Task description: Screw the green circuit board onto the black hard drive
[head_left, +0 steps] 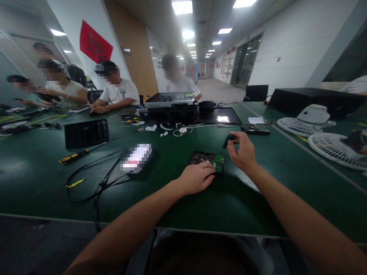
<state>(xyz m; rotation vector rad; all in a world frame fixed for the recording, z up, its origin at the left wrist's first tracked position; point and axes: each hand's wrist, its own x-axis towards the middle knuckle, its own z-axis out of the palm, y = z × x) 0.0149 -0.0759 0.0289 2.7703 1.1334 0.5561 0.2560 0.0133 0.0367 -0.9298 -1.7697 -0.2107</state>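
Note:
A hard drive lies on the green tabletop in front of me, its green circuit board facing up. My left hand is closed over its near left part, the fingers resting across the top. Part of the drive is hidden under those fingers. In my right hand is a screwdriver with a dark green handle, pinched between thumb and fingers. Its thin shaft points down at the right end of the board; whether the tip touches a screw is too small to tell.
A lit phone-like device with black cables lies to the left, near a yellow-black screwdriver and a black panel. Another drive and white fan parts are at right. An open metal case stands ahead; several people sit beyond.

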